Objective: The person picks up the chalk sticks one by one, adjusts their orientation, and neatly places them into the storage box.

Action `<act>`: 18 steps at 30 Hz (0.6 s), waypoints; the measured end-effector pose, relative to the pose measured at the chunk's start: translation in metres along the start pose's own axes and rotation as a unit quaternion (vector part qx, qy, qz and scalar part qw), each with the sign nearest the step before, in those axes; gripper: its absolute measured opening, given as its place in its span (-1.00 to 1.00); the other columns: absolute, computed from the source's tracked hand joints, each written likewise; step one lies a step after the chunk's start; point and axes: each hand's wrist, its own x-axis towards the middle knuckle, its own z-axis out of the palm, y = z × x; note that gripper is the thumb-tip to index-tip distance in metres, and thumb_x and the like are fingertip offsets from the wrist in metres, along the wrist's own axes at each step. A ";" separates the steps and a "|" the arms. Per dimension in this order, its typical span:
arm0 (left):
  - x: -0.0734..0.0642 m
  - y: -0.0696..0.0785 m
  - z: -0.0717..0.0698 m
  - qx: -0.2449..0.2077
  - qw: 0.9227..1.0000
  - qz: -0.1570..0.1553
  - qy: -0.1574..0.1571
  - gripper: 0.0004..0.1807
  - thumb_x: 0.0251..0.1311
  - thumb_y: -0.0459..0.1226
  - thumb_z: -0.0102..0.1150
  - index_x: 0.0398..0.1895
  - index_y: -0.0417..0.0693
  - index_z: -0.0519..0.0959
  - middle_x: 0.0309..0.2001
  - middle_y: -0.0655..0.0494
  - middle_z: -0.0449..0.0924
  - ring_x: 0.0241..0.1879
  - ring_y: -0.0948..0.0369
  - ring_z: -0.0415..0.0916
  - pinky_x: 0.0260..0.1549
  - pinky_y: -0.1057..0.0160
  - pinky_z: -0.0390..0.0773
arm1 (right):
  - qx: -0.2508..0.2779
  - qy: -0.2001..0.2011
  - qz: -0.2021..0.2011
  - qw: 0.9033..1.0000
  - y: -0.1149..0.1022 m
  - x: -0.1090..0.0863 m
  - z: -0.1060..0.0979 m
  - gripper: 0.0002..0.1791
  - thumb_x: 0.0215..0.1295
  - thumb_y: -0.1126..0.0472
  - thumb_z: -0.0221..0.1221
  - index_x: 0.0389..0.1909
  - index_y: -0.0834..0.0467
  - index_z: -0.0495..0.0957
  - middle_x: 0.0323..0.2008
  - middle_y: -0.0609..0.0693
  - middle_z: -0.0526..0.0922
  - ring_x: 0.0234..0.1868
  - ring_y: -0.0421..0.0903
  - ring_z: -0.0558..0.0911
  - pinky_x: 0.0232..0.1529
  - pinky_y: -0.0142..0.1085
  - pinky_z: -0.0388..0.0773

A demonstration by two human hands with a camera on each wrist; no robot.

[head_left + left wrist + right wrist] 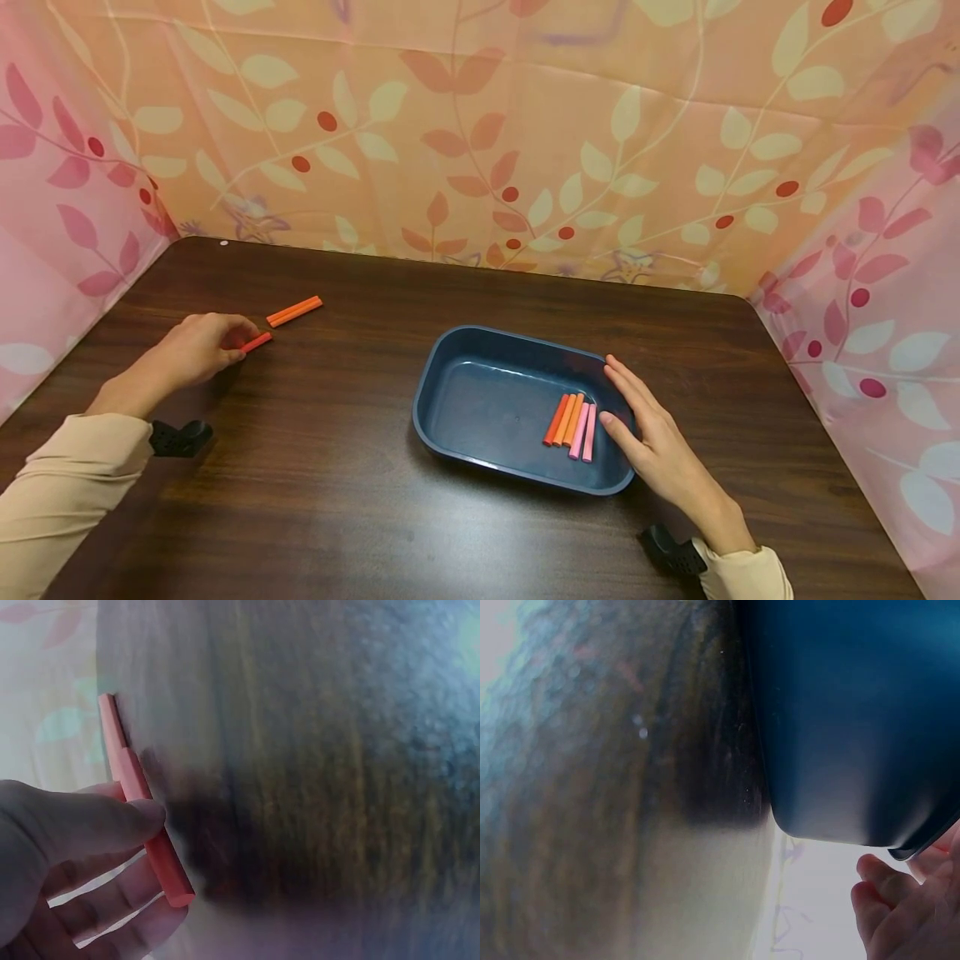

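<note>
My left hand (197,348) pinches a slim red stick (257,342) between thumb and fingers. In the left wrist view, this red stick (156,836) crosses the fingers below the thumb, with a paler stick (112,724) beyond it. Just past the fingertips, orange sticks (295,311) lie side by side on the table. My right hand (663,446) holds the right end of a dark blue tray (480,333), thumb over the rim and fingers along the outside. Red, orange and pink sticks (576,425) lie in a row inside, near that end. The right wrist view shows the tray's outer wall (832,750).
The dark wooden table (322,467) ends at a leaf-patterned curtain (480,150) behind, with pink cloth (885,333) at the sides. A small white spot (223,242) shows at the far left edge. Black wrist devices (180,437) sit at both cuffs.
</note>
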 end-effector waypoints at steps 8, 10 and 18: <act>0.000 0.005 -0.004 -0.017 1.000 0.018 0.007 -0.71 0.06 -0.47 0.31 -0.10 -0.37 0.64 -0.31 -0.12 0.70 -0.25 -0.08 0.60 -0.18 -0.19 0.53 | -0.003 -0.001 0.007 1.000 0.000 -0.001 0.000 -0.28 0.37 0.27 0.17 0.52 0.11 0.15 0.55 0.02 0.13 0.54 -0.14 0.14 0.33 -0.76 -0.09; 0.001 0.007 -0.005 -0.019 0.999 0.024 0.011 -0.72 0.04 -0.46 0.32 -0.12 -0.34 0.65 -0.32 -0.10 0.69 -0.30 -0.01 0.58 -0.22 -0.14 0.54 | -0.003 -0.002 0.008 1.000 0.000 -0.001 0.000 -0.28 0.38 0.26 0.17 0.52 0.10 0.15 0.55 0.02 0.13 0.54 -0.13 0.14 0.32 -0.76 -0.09; 0.002 0.021 -0.007 -0.050 0.998 0.026 0.020 -0.72 0.05 -0.46 0.35 -0.13 -0.33 0.65 -0.35 0.00 0.70 -0.37 0.15 0.54 -0.37 0.20 0.51 | -0.004 -0.001 0.006 1.000 0.000 0.000 0.000 -0.28 0.38 0.27 0.17 0.52 0.12 0.15 0.55 0.02 0.13 0.54 -0.20 0.13 0.33 -0.76 -0.10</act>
